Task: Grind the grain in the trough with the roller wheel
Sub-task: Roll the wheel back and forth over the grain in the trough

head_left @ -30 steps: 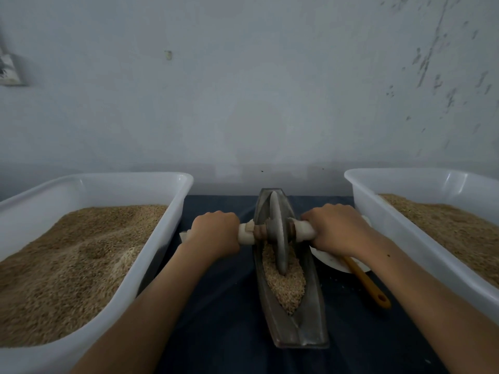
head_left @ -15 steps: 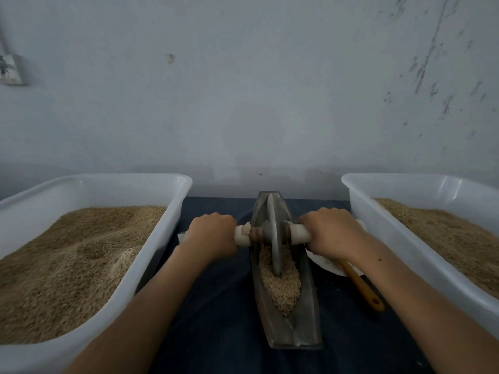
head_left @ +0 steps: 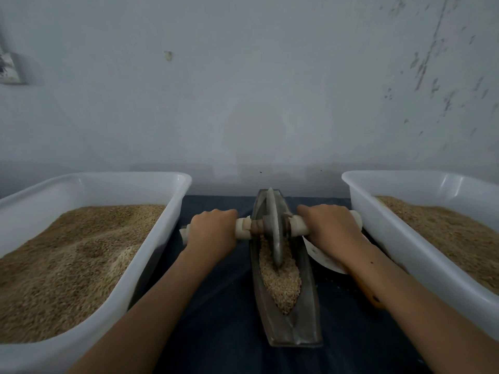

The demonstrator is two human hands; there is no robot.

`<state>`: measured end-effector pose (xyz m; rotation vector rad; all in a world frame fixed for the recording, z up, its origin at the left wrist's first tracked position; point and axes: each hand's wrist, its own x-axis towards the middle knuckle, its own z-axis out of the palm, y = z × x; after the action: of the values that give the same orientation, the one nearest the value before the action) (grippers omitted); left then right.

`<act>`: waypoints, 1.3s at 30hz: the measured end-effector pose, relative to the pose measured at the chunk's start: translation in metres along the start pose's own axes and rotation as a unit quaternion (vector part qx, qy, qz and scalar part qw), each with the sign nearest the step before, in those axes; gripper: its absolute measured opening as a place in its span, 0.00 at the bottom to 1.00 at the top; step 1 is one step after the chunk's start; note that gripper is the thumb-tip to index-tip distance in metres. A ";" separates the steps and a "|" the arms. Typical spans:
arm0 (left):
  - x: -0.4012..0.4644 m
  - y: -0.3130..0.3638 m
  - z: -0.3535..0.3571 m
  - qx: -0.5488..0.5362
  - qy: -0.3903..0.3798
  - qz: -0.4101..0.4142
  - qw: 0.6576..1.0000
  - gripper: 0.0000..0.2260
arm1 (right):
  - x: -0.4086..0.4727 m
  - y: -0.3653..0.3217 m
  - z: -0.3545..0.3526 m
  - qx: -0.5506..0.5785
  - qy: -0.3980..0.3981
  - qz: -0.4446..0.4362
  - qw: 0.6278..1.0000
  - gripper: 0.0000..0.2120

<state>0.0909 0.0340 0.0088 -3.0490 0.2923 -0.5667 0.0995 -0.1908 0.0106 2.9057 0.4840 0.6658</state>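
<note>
A long metal boat-shaped trough (head_left: 307, 314) lies on the dark cloth between my arms, pointing away from me. Pale grain (head_left: 280, 284) fills its middle. The metal roller wheel (head_left: 274, 228) stands upright in the far half of the trough, its lower edge sunk in the grain. A white-wrapped axle runs through it. My left hand (head_left: 212, 229) grips the left handle and my right hand (head_left: 330, 229) grips the right handle, fingers curled over the top.
A large white tub (head_left: 151, 252) full of brown grain stands to the left, and a second white tub (head_left: 378, 230) of grain to the right. A white plate (head_left: 320, 259) and an orange-handled tool (head_left: 370, 295) lie under my right forearm. A wall rises just behind.
The wheel has rolled a little farther away along the trough, with both hands moving forward on the handles. More grain shows behind the wheel.
</note>
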 end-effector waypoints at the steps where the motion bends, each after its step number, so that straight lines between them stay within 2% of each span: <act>1: 0.000 -0.001 0.000 0.000 -0.013 -0.002 1.000 0.06 | -0.001 0.000 -0.001 -0.002 -0.003 -0.005 1.000 0.07; 4: 0.004 -0.003 -0.002 -0.001 -0.079 -0.003 0.997 0.08 | -0.002 0.000 -0.011 0.001 -0.040 -0.019 0.999 0.05; 7: 0.005 -0.004 -0.007 -0.001 -0.150 -0.003 0.989 0.11 | -0.003 0.001 -0.026 0.024 -0.132 -0.027 0.991 0.12; 11: 0.006 -0.004 -0.008 0.008 -0.156 0.004 0.988 0.11 | -0.004 0.004 -0.033 0.041 -0.185 -0.034 0.981 0.16; 14: 0.005 -0.001 -0.007 0.018 -0.104 0.005 0.994 0.08 | -0.004 0.002 -0.028 0.040 -0.156 -0.011 0.987 0.14; 18: 0.002 0.001 -0.001 0.010 0.008 0.008 1.000 0.06 | -0.005 0.000 -0.013 0.031 -0.053 0.010 0.998 0.09; 20: 0.001 0.000 0.001 0.001 0.036 0.009 0.999 0.06 | -0.005 0.000 -0.009 0.026 -0.028 0.010 0.999 0.09; 24: 0.000 -0.002 0.001 0.003 0.013 0.009 1.000 0.07 | -0.005 0.002 -0.011 0.028 -0.037 -0.003 0.999 0.08; 29: 0.003 -0.002 -0.010 0.011 -0.096 0.027 0.995 0.09 | -0.003 0.005 -0.026 0.039 -0.159 -0.020 0.986 0.11; 33: 0.005 -0.002 -0.012 0.014 -0.113 0.029 0.993 0.09 | -0.002 0.006 -0.031 0.061 -0.197 -0.024 0.978 0.13; 35: 0.006 -0.002 -0.008 0.017 -0.089 0.023 0.996 0.08 | -0.002 0.005 -0.029 0.052 -0.179 -0.016 0.982 0.12; 39: 0.003 -0.003 0.003 -0.007 -0.003 0.013 1.000 0.05 | -0.005 0.002 -0.016 0.026 -0.066 -0.001 0.998 0.09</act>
<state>0.0956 0.0365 0.0075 -3.0551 0.3366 -0.5552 0.0891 -0.1938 0.0234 2.9712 0.4963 0.4651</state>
